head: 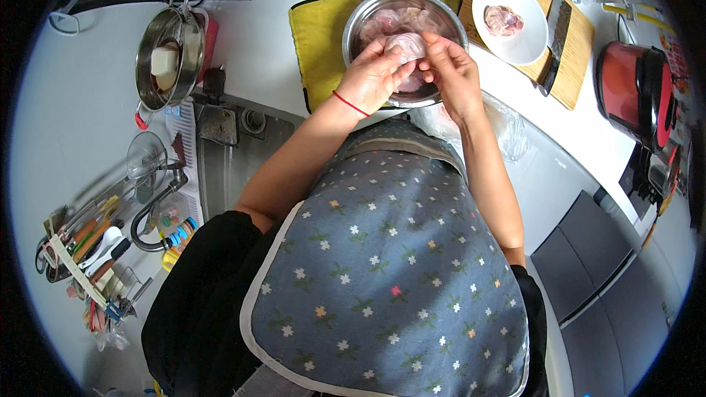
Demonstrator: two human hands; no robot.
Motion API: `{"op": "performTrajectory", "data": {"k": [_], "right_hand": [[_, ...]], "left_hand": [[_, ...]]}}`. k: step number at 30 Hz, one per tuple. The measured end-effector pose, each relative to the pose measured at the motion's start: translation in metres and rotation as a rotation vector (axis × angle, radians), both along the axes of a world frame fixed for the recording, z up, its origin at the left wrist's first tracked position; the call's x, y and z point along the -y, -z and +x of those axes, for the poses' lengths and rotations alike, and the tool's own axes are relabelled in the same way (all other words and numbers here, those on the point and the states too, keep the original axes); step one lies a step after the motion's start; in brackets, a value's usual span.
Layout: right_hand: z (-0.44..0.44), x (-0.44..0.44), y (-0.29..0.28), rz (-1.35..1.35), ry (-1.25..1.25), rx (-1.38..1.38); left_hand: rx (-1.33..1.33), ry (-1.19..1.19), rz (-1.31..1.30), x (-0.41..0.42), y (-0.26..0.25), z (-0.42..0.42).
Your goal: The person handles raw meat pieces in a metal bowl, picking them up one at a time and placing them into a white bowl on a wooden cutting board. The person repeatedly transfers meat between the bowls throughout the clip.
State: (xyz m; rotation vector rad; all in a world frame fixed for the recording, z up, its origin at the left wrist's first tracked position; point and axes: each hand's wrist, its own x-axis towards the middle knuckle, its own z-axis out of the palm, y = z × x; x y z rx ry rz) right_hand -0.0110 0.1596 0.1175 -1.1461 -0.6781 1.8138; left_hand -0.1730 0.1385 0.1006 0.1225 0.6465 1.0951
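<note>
Both my hands are over a round stainless steel bowl [349, 38] that holds several pieces of pale pink raw meat [389, 21]. Between them is one piece of raw meat [407, 47] with whitish skin or membrane. My left hand [370, 74] grips this piece from the left, thumb on top. My right hand [453, 69] pinches its right edge with thumb and fingertips. The bowl stands on a yellow cloth [320, 38] with dark edging. To the right, a white bowl [529, 16] with a piece of raw meat [503, 21] in it rests on a wooden cutting board [576, 60].
A cleaver [558, 27] lies on the board beside the white bowl. A red electric cooker [626, 91] stands farther right. At left are a steel pot [193, 60] and a sink [220, 171] with a black faucet [143, 220]. A plastic bag [504, 127] hangs near the counter edge.
</note>
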Motion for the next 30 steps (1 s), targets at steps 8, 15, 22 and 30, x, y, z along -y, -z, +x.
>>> {"op": "performTrajectory", "data": {"k": [8, 15, 22, 30], "right_hand": [[0.002, 0.008, -0.003, 0.906, -0.120, 0.768], [-0.012, 0.016, -0.002, 0.380, 0.206, 0.067], [0.002, 0.007, 0.012, 0.029, 0.024, -0.015], [-0.007, 0.007, 0.003, 0.080, 0.105, -0.113]], "left_hand": [[0.153, -0.018, -0.099, -0.009, -0.008, -0.005], [-0.122, -0.007, 0.224, -0.006, -0.001, -0.002], [-0.156, -0.093, 0.262, -0.004, -0.004, 0.000], [0.259, 0.075, -0.181, -0.002, 0.000, -0.010]]}}
